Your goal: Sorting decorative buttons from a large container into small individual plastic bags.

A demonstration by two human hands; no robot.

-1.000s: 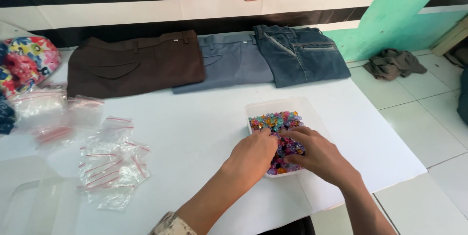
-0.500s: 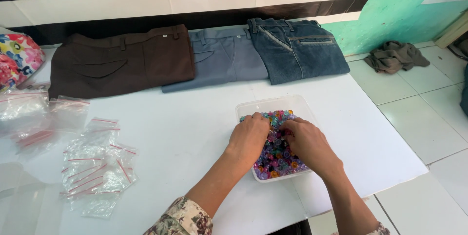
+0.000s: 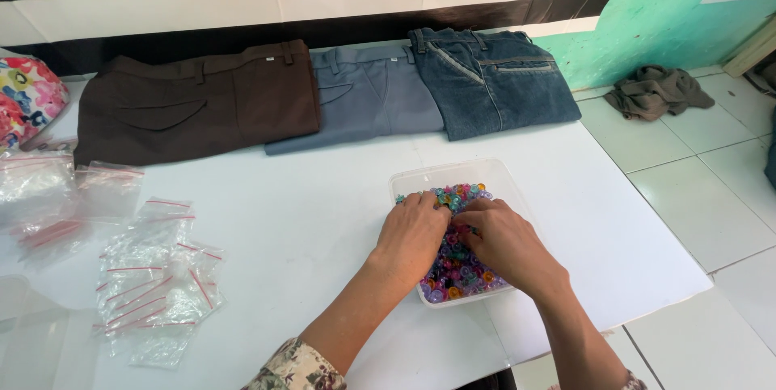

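The beads (image 3: 457, 265), small and many-coloured, fill a clear shallow tray (image 3: 440, 177) that sits on the white worktop (image 3: 323, 196) near its right front corner. Both hands are down in the tray. The left hand (image 3: 412, 238) lies palm-down on the left half of the beads, and the right hand (image 3: 505, 246) lies on the right half, the two nearly meeting in the middle. The fingers of both are curled into the pile, so I cannot tell whether they pinch any beads.

The step in hand looks like gathering or sorting through the beads. Lifting some out would call for a close pinch and a steady raise over the tray's low wall.

To the left lie small clear zip bags (image 3: 153, 285) in a loose heap. Along the back edge lie three folded trousers: brown (image 3: 194, 103), grey (image 3: 364, 95), and blue denim (image 3: 489, 79).
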